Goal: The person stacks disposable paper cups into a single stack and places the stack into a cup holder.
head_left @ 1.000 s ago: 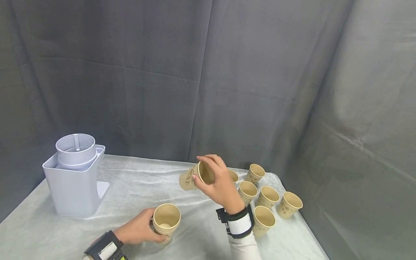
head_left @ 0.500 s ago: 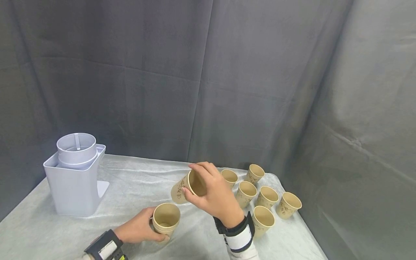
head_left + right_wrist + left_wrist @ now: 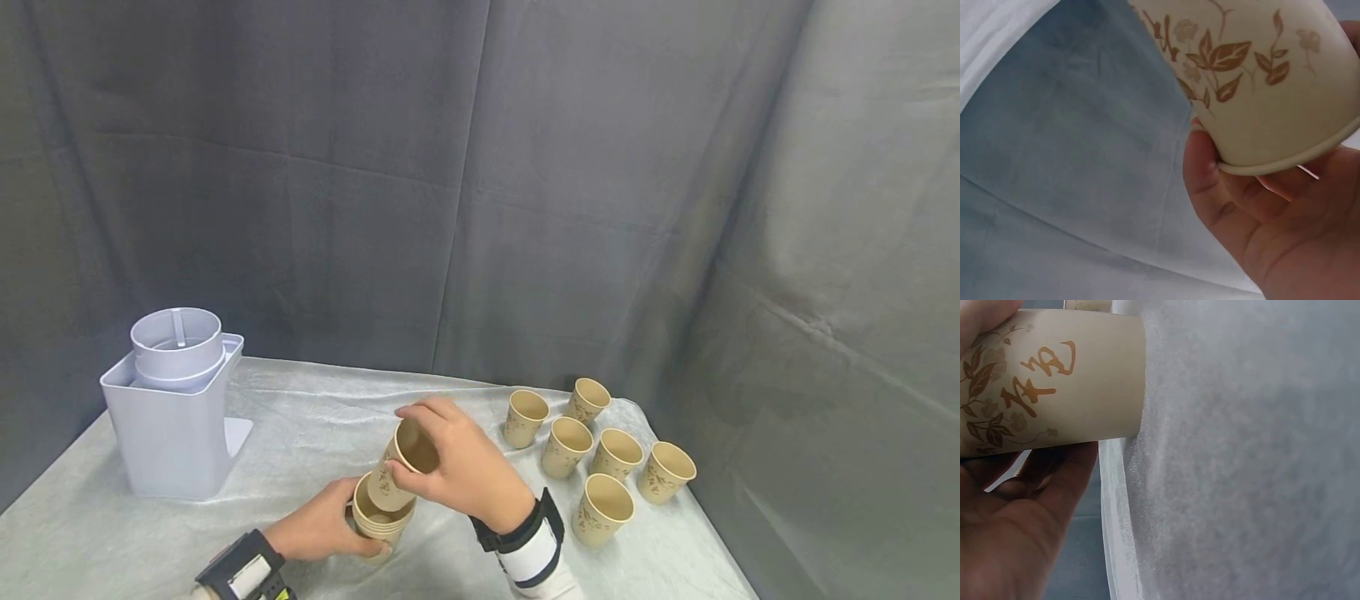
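The left hand [image 3: 326,527] grips a stack [image 3: 378,528]; the right hand [image 3: 465,467] pinches 1 cup [image 3: 388,482] by its rim, tilted, base at the stack's mouth. Nesting looks partly done: this cup isn't fully seated, and 6 cups [image 3: 567,447] stand upright on the table [image 3: 300,442]. Orange brushed characters [image 3: 1038,378] on the stack's side I can't read surely.

Left: black wrist strap [image 3: 234,560], white rectangular panel [image 3: 250,577], yellow-green mark [image 3: 282,594] | Right: black wristband [image 3: 517,540], broad white patch [image 3: 532,556], off-white fabric sleeve [image 3: 553,586]
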Tool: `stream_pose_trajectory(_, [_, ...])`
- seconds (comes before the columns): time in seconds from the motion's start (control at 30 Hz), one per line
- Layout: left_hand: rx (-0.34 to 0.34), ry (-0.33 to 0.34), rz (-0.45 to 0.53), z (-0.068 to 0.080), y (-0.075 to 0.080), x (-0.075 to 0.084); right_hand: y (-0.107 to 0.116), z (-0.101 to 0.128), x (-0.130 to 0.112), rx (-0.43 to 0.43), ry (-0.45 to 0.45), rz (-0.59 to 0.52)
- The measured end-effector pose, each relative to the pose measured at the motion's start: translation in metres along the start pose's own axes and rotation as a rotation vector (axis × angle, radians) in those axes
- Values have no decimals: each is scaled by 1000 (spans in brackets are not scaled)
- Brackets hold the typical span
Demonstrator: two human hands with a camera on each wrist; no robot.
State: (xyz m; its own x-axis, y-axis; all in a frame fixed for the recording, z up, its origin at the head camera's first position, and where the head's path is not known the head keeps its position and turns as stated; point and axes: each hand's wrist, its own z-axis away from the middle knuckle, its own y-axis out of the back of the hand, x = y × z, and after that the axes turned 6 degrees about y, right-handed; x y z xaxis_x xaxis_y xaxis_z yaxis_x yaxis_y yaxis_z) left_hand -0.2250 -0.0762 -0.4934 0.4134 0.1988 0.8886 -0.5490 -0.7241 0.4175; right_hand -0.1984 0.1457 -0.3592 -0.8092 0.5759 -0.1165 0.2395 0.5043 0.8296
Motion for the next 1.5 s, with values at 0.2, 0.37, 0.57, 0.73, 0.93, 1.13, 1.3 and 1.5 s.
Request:
stream_pose_trajectory(0.2, [-1,11,-16,-1,0,0,-11,-3,-1,-77,23,30])
stream_pose_trajectory(0.37, [-12,27,-9,-2,0,-3,-20,-4,-1,-119,53,63])
stream_pose_trajectory(0.57, [-9,13,-16,-3,0,-3,-28,-4,-5,-180,34,52])
stream_pose_trajectory(0.73, [-27,-1,12,-2,0,-2,-34,-3,-11,-225,22,100])
stream_pose_trajectory(0.93, [-35,8,31,-1,0,-4,-39,-3,-14,-284,45,120])
stream_pose_trajectory(1.13, [-19,5,14,-2,0,-6,-37,-2,-14,-301,56,95])
stream_pose_trajectory(1.3, [-22,9,37,-1,0,-4,-37,-3,-11,-331,63,70])
stream_pose_trajectory(1.5, [-39,9,63,0,0,-1,-41,-3,-7,-379,25,-10])
